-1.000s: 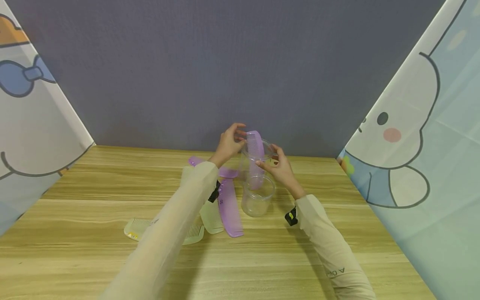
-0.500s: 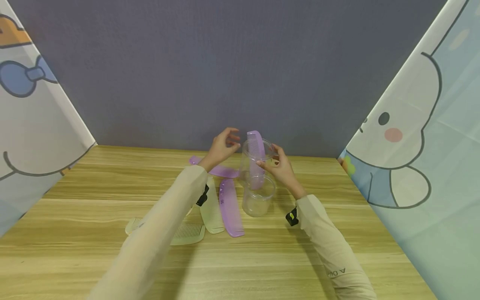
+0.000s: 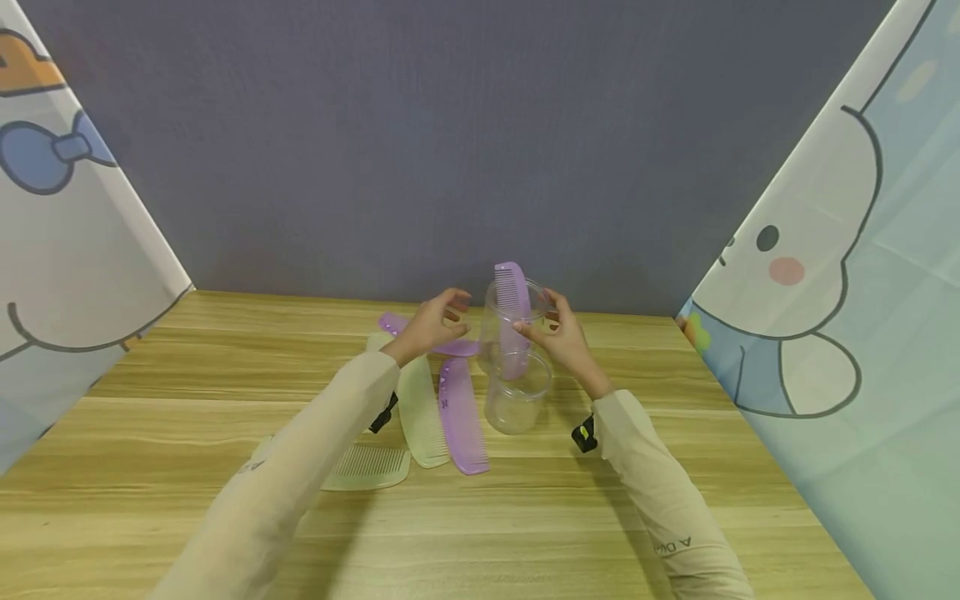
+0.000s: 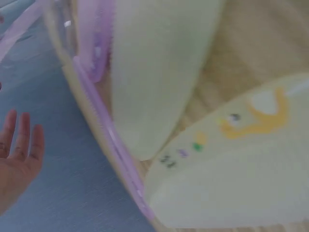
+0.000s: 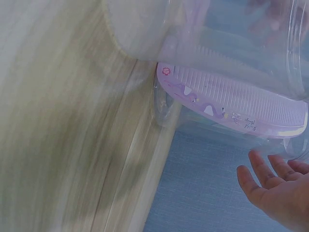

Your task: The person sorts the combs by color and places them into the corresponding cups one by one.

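A purple comb (image 3: 513, 292) stands upright inside the rear clear plastic cup (image 3: 489, 329), its top above the rim. My right hand (image 3: 562, 340) holds that cup near the rim, thumb in front and fingers behind. The right wrist view shows the comb (image 5: 231, 104) through the clear wall, beside the fingers (image 5: 260, 169). My left hand (image 3: 429, 325), fingers loosely bent and holding nothing, hovers over a purple comb (image 3: 459, 348) at the back. A second clear cup (image 3: 513, 412) stands in front of the first.
Another purple comb (image 3: 462, 417) lies left of the front cup, beside a pale green comb (image 3: 418, 408). A further pale green comb (image 3: 371, 468) lies nearer, partly under the left sleeve (image 3: 300, 467). A grey wall (image 3: 420, 167) borders the table's (image 3: 525, 533) far edge.
My left hand has let go of the upright purple comb and moved left and down towards the comb lying at the back. The right hand and both cups have stayed in place.
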`<state>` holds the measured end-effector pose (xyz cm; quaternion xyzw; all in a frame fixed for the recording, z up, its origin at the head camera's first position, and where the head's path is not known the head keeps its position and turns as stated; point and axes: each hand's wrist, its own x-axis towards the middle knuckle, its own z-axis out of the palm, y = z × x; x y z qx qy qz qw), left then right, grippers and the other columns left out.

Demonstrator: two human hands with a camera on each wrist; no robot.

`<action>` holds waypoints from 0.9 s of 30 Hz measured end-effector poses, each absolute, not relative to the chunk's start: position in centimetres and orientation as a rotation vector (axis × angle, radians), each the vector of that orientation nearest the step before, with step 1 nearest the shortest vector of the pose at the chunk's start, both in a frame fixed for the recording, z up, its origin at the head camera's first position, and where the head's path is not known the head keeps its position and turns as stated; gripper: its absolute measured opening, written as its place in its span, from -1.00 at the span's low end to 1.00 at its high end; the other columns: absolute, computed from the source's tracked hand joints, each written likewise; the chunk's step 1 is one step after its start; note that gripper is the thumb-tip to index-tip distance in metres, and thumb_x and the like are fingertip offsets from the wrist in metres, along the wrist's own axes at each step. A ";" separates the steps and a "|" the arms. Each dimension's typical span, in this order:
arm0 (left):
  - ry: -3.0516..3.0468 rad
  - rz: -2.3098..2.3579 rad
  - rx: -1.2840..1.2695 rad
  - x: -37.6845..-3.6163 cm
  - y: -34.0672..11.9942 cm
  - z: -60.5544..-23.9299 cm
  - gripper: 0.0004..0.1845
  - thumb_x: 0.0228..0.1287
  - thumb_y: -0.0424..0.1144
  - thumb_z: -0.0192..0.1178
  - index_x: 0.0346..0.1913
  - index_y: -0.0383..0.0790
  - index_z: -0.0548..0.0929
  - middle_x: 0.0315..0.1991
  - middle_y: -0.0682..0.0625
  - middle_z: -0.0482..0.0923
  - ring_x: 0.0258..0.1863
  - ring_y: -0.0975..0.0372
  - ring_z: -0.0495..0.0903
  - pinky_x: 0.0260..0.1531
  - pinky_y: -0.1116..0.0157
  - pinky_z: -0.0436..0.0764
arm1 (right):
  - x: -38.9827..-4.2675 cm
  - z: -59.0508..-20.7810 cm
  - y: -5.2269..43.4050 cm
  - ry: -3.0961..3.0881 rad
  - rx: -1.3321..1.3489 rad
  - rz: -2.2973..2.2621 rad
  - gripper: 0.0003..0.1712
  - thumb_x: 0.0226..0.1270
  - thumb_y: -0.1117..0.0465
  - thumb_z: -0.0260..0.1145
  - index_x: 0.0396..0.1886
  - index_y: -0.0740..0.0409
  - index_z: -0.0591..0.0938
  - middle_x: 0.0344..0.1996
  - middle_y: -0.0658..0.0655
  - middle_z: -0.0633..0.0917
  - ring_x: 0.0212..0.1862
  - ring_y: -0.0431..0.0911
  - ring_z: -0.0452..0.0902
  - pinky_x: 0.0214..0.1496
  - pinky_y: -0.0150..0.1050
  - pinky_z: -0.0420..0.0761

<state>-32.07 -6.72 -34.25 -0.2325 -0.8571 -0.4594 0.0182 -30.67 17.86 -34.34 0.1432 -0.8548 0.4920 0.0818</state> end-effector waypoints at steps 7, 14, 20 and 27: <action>-2.766 -1.289 -0.760 -31.2 -6.9 -35.6 -0.44 0.12 -0.38 0.22 0.20 -0.30 0.32 0.08 -0.30 0.44 0.00 -0.10 0.50 0.00 0.06 0.54 | -30.5 -34.3 18.0 -2.562 0.423 1.480 -0.03 0.08 0.03 0.38 0.37 0.19 0.07 0.36 0.25 0.18 0.27 0.21 0.23 0.28 0.13 0.27; -2.853 -1.134 -0.781 -30.4 -6.9 -36.6 -0.44 0.07 -0.32 0.28 0.16 -0.30 0.36 0.02 -0.26 0.50 -0.03 -0.06 0.54 -0.05 0.11 0.58 | -30.6 -34.2 18.1 -2.572 0.411 1.471 -0.03 0.08 0.01 0.38 0.38 0.17 0.06 0.36 0.24 0.17 0.28 0.20 0.22 0.29 0.09 0.28; -2.904 -0.997 -0.790 -29.8 -6.9 -37.3 -0.43 0.03 -0.25 0.32 0.12 -0.30 0.39 -0.02 -0.25 0.54 -0.07 -0.04 0.57 -0.06 0.11 0.57 | -30.5 -34.2 18.1 -2.567 0.413 1.475 -0.03 0.08 0.01 0.38 0.38 0.17 0.07 0.36 0.25 0.17 0.28 0.21 0.22 0.28 0.12 0.28; -2.946 -0.842 -0.766 -29.4 -6.7 -37.7 -0.43 -0.02 -0.22 0.35 0.09 -0.28 0.42 -0.05 -0.18 0.56 -0.06 0.03 0.56 -0.05 0.14 0.56 | -30.5 -34.2 18.1 -2.576 0.405 1.478 -0.03 0.08 0.00 0.38 0.38 0.15 0.07 0.36 0.24 0.17 0.28 0.21 0.22 0.28 0.12 0.28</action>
